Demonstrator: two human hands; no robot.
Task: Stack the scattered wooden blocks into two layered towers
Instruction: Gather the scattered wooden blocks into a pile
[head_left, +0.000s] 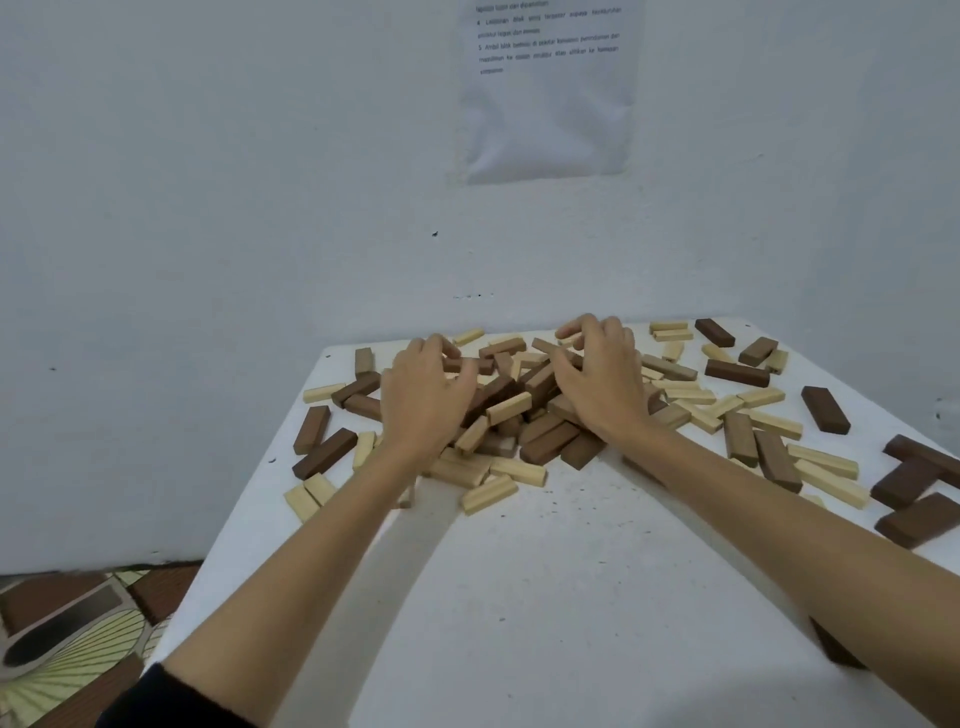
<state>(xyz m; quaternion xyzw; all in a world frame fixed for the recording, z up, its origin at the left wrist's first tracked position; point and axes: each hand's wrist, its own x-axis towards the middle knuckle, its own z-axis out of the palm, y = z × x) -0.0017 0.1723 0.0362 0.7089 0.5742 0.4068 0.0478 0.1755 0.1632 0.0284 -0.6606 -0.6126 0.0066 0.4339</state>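
Head view: left hand (423, 397) and right hand (602, 379), fingers curled loosely, raked the block pile (514, 410) on the white table (545, 597); no tower was begun, so sorting base blocks likely came next.

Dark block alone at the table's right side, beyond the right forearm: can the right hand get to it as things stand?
Probably yes. The dark block lies flat and apart from its neighbours, nothing on it; the right hand is on the pile.

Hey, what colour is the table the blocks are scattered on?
White, with small dark specks; the table shows only in the head view.
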